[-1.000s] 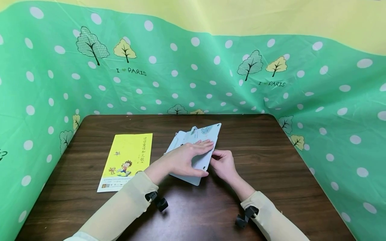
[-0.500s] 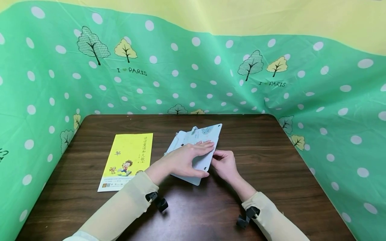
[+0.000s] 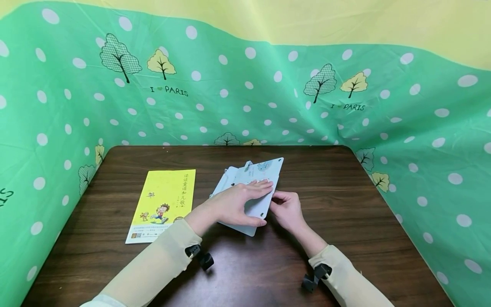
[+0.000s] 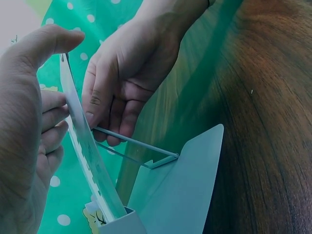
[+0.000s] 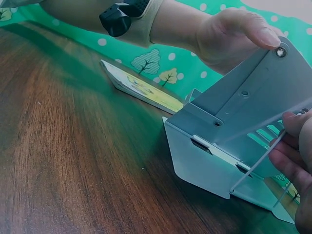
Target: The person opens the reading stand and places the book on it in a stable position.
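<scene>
A pale blue metal book stand is at the middle of the table, its panel tilted up from the base plate. My left hand holds this panel, fingers spread along its printed front and thumb hooked over the near edge. Behind the panel, my right hand pinches the stand's thin wire support leg between thumb and fingers. In the left wrist view the wire leg runs from those fingertips down to the base plate. The head view hides the wire behind the panel.
Left of the stand, a yellow children's book lies flat, partly covered by the left sleeve. The dark wooden table is enclosed by a green dotted cloth at the back and sides.
</scene>
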{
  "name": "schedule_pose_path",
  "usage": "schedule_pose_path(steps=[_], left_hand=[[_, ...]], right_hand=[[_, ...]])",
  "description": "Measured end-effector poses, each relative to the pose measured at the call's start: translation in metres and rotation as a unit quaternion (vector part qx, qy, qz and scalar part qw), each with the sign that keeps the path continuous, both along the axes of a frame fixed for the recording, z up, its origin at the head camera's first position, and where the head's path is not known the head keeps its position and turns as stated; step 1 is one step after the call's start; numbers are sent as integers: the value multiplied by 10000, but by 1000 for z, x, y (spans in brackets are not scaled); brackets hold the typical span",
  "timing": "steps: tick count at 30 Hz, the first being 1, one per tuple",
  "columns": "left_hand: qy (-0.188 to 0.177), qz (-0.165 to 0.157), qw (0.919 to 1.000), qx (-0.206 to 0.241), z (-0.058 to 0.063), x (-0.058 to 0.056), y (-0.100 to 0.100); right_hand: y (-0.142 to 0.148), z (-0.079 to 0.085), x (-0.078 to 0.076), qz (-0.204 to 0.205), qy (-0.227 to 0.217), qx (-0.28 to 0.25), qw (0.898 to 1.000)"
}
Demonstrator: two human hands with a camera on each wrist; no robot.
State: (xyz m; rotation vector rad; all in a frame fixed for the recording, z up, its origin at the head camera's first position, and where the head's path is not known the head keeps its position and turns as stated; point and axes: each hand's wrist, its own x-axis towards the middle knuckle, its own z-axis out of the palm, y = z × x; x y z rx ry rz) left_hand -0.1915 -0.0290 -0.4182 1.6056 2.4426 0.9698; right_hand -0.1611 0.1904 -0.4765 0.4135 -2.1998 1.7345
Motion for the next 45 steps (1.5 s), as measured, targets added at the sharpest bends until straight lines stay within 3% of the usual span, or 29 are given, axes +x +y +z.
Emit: schedule_pose_path(steps=[12,19,27,36,40,45], left_hand=[[-38,-43,10000,39,0,-1,-1],[-44,18,10000,23,-1,-1,-1],[-51,42,10000,3,0,0,-1],[-19,-21,9999,99,-2,-1,-2],[-41,-79,9999,134,-2,-2,-4],[-54,-108,9997,203,-2,-4,-7]], right_hand=[[-2,5,4,-133,-96,114,9998],[-9,26,14,-60,60,82,9999],[-3,14,8,-31,-152,132,9998],[-7,43,22,69,-211,275,9994],[-6,42,22,87,-222,318,9992],[2,21,12,70,-188,306,9993]])
